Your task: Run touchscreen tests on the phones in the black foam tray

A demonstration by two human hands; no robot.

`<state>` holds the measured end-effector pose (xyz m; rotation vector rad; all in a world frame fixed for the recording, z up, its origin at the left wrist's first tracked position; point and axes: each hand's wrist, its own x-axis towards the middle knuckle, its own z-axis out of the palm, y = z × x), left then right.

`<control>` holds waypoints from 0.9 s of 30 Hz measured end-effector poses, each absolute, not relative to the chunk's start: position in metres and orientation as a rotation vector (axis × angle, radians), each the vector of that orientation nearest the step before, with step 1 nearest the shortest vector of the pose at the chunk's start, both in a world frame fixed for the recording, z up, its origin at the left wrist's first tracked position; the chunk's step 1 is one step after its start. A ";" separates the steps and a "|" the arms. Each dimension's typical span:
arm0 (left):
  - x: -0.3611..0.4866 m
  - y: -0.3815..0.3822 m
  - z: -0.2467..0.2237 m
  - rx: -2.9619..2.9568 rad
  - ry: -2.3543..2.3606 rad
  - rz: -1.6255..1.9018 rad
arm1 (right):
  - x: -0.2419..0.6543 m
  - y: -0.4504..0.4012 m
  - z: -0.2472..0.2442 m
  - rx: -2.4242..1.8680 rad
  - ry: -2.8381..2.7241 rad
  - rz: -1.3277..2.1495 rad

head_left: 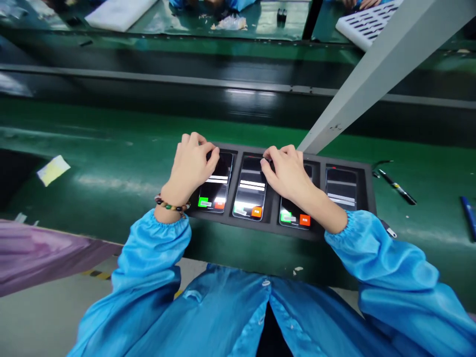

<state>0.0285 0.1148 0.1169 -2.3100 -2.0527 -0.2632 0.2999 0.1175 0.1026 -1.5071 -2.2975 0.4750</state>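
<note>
Dark rectangular foam-like tray [322, 174] on green flat workbench [107, 191]; four black rectangular glass-faced phones [250, 184] in it, side by side, one per slot. Yellow-white paper scrap [53, 170] left of tray. Slim black pen-like tool [398, 188] right of tray, slim blue pen [468, 217] farther right. Grey straight-edged post [349, 109] behind tray's right half.

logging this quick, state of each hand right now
Left hand: fingers curled near top of leftmost phone, can't tell grip.
Right hand: fingers curled over tray, can't tell grip.
</note>
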 end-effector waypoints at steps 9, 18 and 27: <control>0.021 0.120 0.099 -2.372 -1.959 -0.454 | 0.314 0.113 0.113 -1.434 -2.140 0.591; 0.021 0.082 0.140 -2.119 -1.986 -1.120 | 0.319 0.118 0.101 -1.469 -2.150 0.702; 0.019 0.102 0.121 -2.364 -2.095 -0.853 | 0.329 0.110 0.125 -1.396 -2.166 0.561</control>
